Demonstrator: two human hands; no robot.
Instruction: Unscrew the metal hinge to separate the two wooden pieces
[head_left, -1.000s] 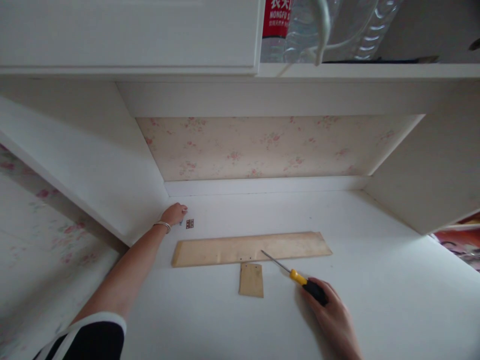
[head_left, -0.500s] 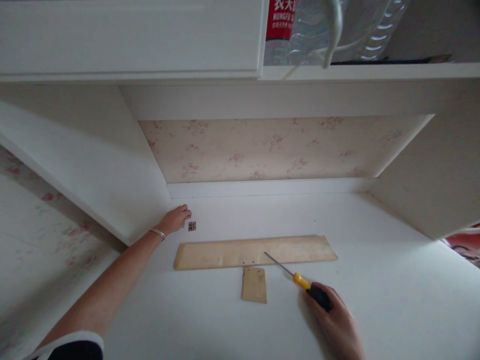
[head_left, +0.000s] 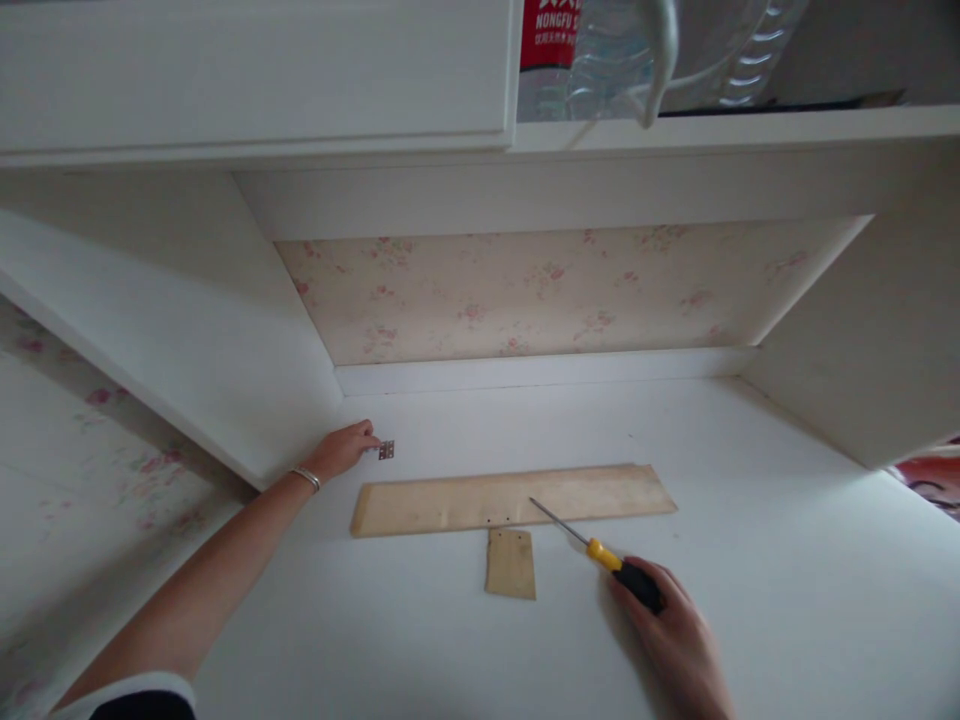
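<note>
My left hand (head_left: 341, 449) reaches far out over the white desk (head_left: 675, 560), its fingertips touching or just short of a small metal hinge (head_left: 386, 450) near the left side panel. Whether it grips the hinge I cannot tell. A long wooden strip (head_left: 510, 499) lies across the desk in front of the hinge, and a small wooden piece (head_left: 511, 564) lies just below its middle. My right hand (head_left: 671, 640) holds a screwdriver (head_left: 600, 556) by its black and yellow handle; the metal tip rests over the strip near its middle.
White side panels (head_left: 187, 330) close the desk in on the left and right. Floral wallpaper (head_left: 525, 290) covers the back. A shelf above carries a red-labelled plastic bottle (head_left: 551, 50) and a clear container. A white cupboard door (head_left: 255, 70) hangs at upper left.
My left hand's fingers moved slightly right, up to the hinge. The right hand and screwdriver stayed almost still. The view shifted a little.
</note>
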